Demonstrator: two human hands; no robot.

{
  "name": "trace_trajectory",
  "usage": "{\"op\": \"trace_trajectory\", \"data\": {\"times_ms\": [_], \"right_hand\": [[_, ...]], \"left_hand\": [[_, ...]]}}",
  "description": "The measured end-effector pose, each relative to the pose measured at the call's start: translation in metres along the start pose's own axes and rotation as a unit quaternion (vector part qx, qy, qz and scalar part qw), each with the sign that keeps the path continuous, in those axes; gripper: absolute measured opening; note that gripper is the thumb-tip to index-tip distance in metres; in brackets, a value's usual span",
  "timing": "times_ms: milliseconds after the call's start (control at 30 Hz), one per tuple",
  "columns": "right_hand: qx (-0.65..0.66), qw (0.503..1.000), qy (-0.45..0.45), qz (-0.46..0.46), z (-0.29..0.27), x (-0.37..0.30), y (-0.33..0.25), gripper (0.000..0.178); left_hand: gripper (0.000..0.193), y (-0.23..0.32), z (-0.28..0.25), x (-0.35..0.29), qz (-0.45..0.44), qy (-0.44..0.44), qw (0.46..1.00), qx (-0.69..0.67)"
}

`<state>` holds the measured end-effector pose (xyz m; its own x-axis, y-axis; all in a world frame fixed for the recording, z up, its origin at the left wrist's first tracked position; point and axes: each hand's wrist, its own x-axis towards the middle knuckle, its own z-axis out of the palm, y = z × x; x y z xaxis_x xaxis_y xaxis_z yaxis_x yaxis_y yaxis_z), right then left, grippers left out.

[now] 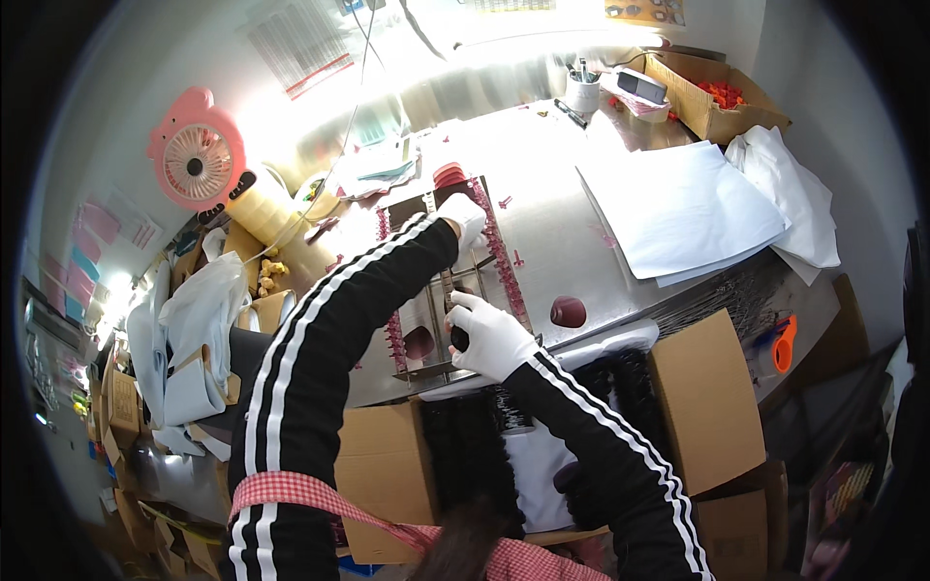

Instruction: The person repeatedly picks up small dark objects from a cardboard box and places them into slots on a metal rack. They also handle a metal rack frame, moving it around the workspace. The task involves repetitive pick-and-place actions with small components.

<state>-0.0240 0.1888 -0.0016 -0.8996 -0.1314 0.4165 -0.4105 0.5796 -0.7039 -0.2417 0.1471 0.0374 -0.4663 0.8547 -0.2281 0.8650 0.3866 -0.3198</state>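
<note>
A metal frame rack [433, 308] lies on the steel table, its two long sides lined with rows of small dark-pink clips [507, 266]. My left hand [467, 219], in a white glove, is over the far part of the rack; its fingers are mostly hidden. My white-gloved right hand [496, 336] is lower over the rack, thumb and fingers curled around a dark, rounded lens-like piece [459, 338]. A reddish tinted lens [418, 343] shows at the rack's near left. Another reddish lens [568, 311] lies on the table right of my right hand.
Red lens-like pieces [449, 175] are stacked beyond the rack. White paper sheets [693, 208] cover the table's right side. A cardboard box [705, 405] with black brush-like strips stands below the near edge. A pink fan [197, 155] and tape rolls [262, 208] are left.
</note>
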Motion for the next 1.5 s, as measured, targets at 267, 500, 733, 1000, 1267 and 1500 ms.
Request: {"op": "trace_trajectory", "data": {"times_ms": [267, 500, 733, 1000, 1267, 1500], "right_hand": [[0.029, 0.964, 0.256, 0.062, 0.018, 0.003, 0.016, 0.055], [0.034, 0.981, 0.192, 0.016, 0.018, 0.004, 0.016, 0.093], [0.106, 0.976, 0.188, 0.025, 0.009, -0.002, 0.004, 0.083], [0.048, 0.982, 0.148, 0.105, 0.007, 0.001, 0.0, 0.044], [0.004, 0.998, 0.033, 0.048, 0.003, 0.0, 0.004, 0.036], [0.008, 0.998, -0.034, 0.058, 0.0, 0.0, 0.001, 0.034]], "left_hand": [[0.026, 0.022, -0.009, -0.077, -0.208, 0.084, 0.943, -0.244], [0.032, 0.066, -0.052, -0.141, -0.1, -0.037, 0.89, -0.444], [0.041, 0.035, -0.036, -0.131, -0.037, -0.321, 0.496, -0.806], [0.065, -0.038, -0.086, -0.053, -0.142, -0.225, 0.91, -0.318], [0.067, -0.058, -0.014, 0.01, -0.151, 0.134, 0.947, -0.251], [0.04, -0.041, 0.0, 0.046, -0.215, 0.025, 0.969, -0.118]]}}
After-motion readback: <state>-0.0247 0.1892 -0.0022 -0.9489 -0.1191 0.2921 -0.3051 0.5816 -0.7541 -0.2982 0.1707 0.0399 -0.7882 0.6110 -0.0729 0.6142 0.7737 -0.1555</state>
